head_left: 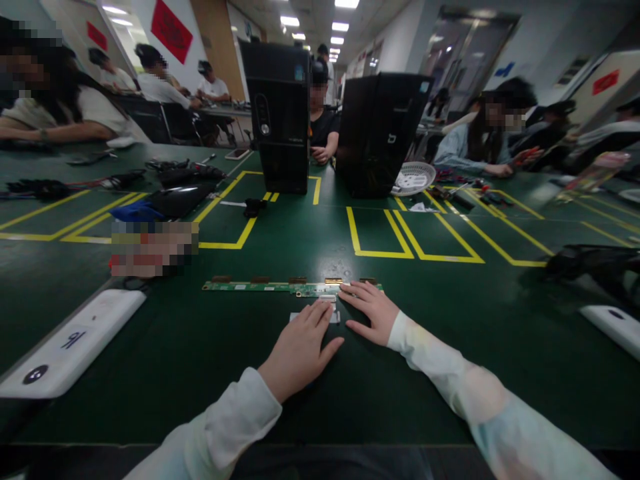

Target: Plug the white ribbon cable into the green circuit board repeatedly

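Observation:
A long, narrow green circuit board (270, 288) lies across the dark green table (240, 373) in front of me. Gold-coloured tabs line its far edge. My right hand (373, 310) lies over the board's right end with its fingers spread, the fingertips on or just above the board. My left hand (303, 347) is flat, fingers stretched forward and thumb apart, over a small whitish piece (299, 317) at the board's near edge. The fingers hide much of that piece, so I cannot tell whether it is joined to the board.
Two black computer towers (283, 120) (380, 133) stand beyond the board. A white device (75, 340) lies at left, another (613, 327) at right. Dark cables (185, 173) lie back left; a white basket (415, 179) sits back right. Yellow tape (385, 253) marks the table. People sit around it.

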`<state>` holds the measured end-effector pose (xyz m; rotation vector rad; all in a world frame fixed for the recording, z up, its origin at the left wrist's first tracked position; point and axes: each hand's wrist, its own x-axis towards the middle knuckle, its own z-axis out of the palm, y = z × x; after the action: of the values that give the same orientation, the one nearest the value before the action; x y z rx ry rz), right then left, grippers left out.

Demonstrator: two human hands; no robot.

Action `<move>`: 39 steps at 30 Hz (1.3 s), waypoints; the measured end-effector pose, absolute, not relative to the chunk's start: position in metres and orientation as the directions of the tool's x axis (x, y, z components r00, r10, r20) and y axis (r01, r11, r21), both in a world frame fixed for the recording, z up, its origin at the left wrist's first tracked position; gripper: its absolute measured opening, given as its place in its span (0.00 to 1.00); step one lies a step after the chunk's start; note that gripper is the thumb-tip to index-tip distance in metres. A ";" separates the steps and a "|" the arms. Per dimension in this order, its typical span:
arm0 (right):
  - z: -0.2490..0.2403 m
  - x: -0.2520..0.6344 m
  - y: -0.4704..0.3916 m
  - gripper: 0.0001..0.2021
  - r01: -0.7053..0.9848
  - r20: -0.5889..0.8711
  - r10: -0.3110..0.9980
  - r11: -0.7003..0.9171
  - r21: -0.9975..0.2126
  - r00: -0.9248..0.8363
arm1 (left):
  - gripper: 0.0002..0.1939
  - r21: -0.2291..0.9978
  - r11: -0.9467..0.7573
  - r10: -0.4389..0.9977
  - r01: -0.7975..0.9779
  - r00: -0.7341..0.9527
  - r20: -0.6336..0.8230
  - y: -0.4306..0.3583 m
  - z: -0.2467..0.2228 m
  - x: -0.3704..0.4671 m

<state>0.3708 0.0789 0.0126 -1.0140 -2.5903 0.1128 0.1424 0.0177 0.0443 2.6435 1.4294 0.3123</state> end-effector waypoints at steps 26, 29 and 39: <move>0.014 0.373 0.079 0.29 0.630 0.282 0.664 0.747 -0.211 -0.693 | 0.30 0.267 -0.474 0.877 0.839 0.475 0.066 0.018 0.050 0.145; 0.015 0.373 0.078 0.29 0.635 0.283 0.667 0.744 -0.206 -0.690 | 0.31 0.286 -0.472 0.878 0.834 0.473 0.070 0.019 0.050 0.145; 0.010 0.371 0.078 0.29 0.661 0.269 0.687 0.725 -0.192 -0.675 | 0.29 0.279 -0.523 0.853 0.806 0.495 0.169 0.018 0.052 0.142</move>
<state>0.3714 0.0783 0.0096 -1.0509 -2.6079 0.1127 0.1422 0.0176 0.0518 2.5714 1.4391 0.4296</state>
